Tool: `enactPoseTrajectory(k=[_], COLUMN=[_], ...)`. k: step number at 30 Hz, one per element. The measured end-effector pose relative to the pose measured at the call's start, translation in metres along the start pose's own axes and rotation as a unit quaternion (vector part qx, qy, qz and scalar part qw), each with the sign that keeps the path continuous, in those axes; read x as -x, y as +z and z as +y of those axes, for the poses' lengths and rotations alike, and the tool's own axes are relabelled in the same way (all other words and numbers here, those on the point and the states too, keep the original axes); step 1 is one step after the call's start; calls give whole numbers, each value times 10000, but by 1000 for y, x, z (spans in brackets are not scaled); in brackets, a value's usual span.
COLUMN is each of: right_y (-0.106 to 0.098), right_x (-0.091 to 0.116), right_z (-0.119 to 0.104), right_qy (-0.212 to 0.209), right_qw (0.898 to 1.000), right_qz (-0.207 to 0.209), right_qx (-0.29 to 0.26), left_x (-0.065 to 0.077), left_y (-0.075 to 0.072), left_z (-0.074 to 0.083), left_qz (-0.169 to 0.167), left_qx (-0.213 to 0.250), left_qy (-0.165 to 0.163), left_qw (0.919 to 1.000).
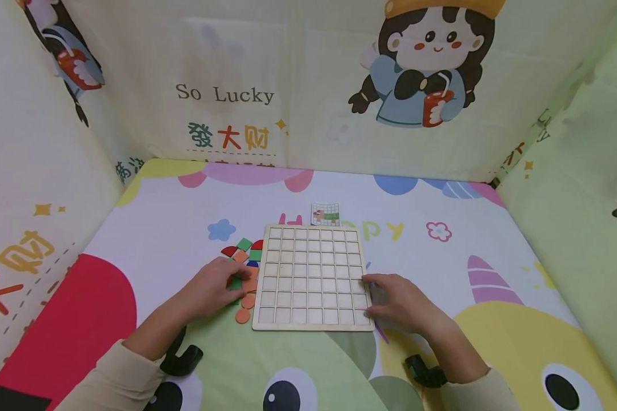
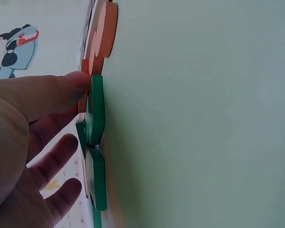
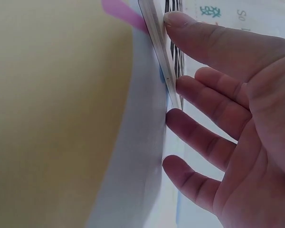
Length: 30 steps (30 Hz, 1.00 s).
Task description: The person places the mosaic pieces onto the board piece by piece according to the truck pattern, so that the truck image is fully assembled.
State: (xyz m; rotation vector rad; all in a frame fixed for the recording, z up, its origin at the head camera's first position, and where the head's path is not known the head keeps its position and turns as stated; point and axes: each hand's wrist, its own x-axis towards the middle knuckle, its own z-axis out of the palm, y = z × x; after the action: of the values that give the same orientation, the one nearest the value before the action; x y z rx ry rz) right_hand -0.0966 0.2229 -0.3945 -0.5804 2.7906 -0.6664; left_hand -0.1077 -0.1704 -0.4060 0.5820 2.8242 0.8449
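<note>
In the head view a pale wooden grid board (image 1: pixel 311 279) lies in the middle of the table, its squares bare. Beside its left edge my left hand (image 1: pixel 221 285) reaches over a heap of coloured pieces, thumb and forefinger pinching an orange square piece (image 1: pixel 249 281). The left wrist view has the thumb (image 2: pixel 61 92) against an orange edge, next to green pieces (image 2: pixel 96 178); the forefinger is largely hidden. At the board's right edge rests my right hand (image 1: pixel 403 302). Its fingers are loosely extended in the right wrist view, the thumb (image 3: pixel 194 33) touching the board's rim (image 3: pixel 159 42).
Behind the board lies a small card (image 1: pixel 325 214) with a gridded colour picture. Two orange round pieces (image 1: pixel 243 315) sit near the board's lower left corner. Green, red and blue pieces, such as a green one (image 1: pixel 244 244), lie farther back. Printed cloth walls (image 1: pixel 319 85) enclose the table.
</note>
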Motion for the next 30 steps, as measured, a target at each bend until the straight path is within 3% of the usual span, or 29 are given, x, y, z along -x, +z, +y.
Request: enactPoseTrajectory(k=[18,30], right_y=[1,1], right_x=[1,1], right_z=[2,3], right_qy=[-65,-48], right_qw=[9999,9999], right_qz=[56,91], right_qx=[-100,-117], left_x=[-6,-15], left_y=[1,1], left_z=[2,12], left_qz=[63,-55], left_qx=[-25,224], left_qy=[-24,211], left_qw=[10000,9995])
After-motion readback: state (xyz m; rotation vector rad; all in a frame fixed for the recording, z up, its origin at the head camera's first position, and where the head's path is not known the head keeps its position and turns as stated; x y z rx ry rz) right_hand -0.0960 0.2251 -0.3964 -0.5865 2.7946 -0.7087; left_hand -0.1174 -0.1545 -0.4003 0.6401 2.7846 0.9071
